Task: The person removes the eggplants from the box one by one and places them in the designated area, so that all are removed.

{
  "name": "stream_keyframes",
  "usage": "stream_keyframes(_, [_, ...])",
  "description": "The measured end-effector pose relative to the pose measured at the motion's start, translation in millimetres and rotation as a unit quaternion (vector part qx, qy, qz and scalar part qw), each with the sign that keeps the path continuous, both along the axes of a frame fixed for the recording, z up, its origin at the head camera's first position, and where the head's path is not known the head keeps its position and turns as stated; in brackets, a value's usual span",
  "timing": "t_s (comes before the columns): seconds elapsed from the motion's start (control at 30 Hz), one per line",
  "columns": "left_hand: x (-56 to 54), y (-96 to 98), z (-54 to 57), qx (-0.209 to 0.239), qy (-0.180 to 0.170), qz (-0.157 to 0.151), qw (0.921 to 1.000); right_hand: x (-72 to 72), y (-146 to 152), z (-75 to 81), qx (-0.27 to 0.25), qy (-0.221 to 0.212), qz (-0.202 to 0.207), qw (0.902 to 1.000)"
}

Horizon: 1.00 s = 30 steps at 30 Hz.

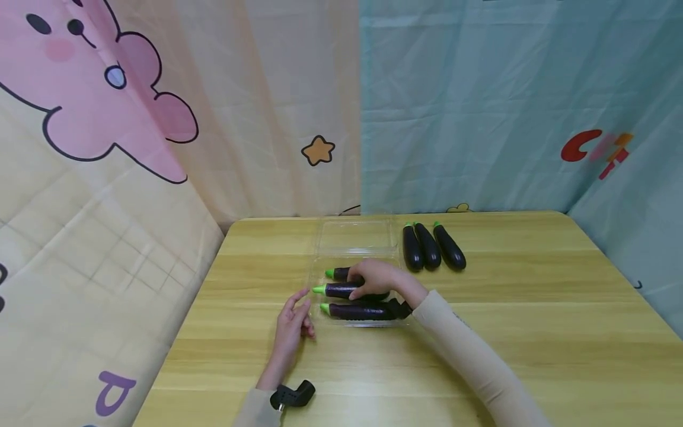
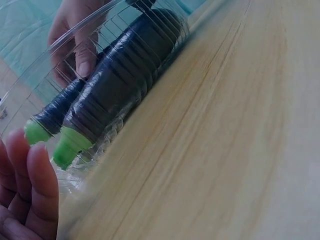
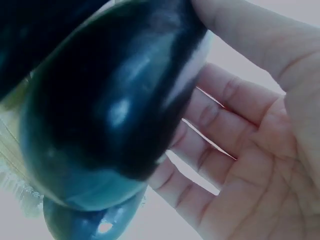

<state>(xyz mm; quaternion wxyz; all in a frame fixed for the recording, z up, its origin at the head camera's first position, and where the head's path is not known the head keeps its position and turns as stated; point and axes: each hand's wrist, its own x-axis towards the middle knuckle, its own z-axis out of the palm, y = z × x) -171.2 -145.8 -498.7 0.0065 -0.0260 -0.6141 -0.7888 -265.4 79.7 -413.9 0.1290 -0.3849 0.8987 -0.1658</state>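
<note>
A clear plastic clamshell box [image 1: 368,324] lies with its lid [image 1: 356,234] folded back. Inside, three dark eggplants with green stem ends lie side by side: a front eggplant [image 1: 354,311], a middle eggplant [image 1: 338,290] and a back eggplant [image 1: 341,273]. From above, my right hand [image 1: 376,276] grips the middle eggplant, thumb on its near side and fingers over the far side. In the right wrist view, the glossy round end of an eggplant [image 3: 110,110] shows beside the palm. My left hand [image 1: 290,323] is at the box's left edge, fingers loosely bent and holding nothing.
Three more eggplants [image 1: 427,246] lie close together on the wooden table [image 1: 533,332], right of the lid. Behind the table hangs a printed curtain [image 1: 459,107]. A black wrist camera [image 1: 293,394] is strapped to my left wrist.
</note>
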Motion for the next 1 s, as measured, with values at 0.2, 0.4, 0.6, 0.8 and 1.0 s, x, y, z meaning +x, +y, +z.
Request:
stream_keyframes(0.2, [1.4, 1.0, 0.7, 0.008, -0.001, 0.001, 1.0000, -0.1, 0, 1.1, -0.036, 0.019, -0.008, 0.9992])
stream_keyframes(0.4, [1.7, 0.6, 1.2, 0.009, -0.009, 0.003, 0.9999, 1.1, 2, 4.1, -0.066, 0.022, -0.025, 0.9972])
stream_keyframes(0.6, [1.6, 0.5, 0.0, 0.006, 0.002, -0.003, 1.0000, 1.9, 7, 5.6, -0.092, 0.056, -0.039, 0.9934])
stream_keyframes(0.8, [1.6, 1.0, -0.3, 0.010, 0.002, 0.001, 1.0000, 8.0, 12, 12.2, -0.106, 0.066, -0.065, 0.9900])
stream_keyframes(1.0, [1.2, 0.9, -1.2, 0.014, -0.004, -0.001, 0.9999, 12.5, 19, 17.5, -0.127, 0.077, -0.090, 0.9847])
